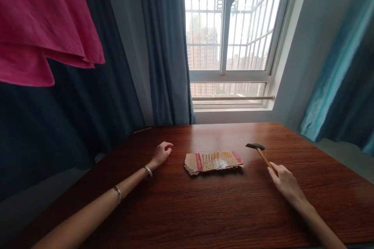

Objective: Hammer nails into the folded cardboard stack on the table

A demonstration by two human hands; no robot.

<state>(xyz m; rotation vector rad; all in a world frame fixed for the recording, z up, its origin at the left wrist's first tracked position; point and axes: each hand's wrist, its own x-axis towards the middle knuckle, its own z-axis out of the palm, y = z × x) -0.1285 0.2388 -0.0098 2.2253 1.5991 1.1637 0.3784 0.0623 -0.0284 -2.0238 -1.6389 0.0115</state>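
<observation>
A flat piece of cardboard (213, 161) with pink stripes and rows of small holes lies in the middle of the wooden table (187, 210); a few nails stand upright in it. My right hand (284, 181) is shut on the wooden handle of a small hammer (258, 149), whose dark head points left, to the right of the cardboard. My left hand (162, 152) rests on the table to the left of the cardboard, fingers curled loosely; whether they hold anything I cannot make out. Two bracelets sit on my left forearm.
A barred window (230, 35) is behind the table. Grey-blue curtains (166, 46) hang at left and teal ones (344, 74) at right. A pink cloth (43, 23) hangs at the upper left. A small dark object lies near the table's far left edge (143, 129).
</observation>
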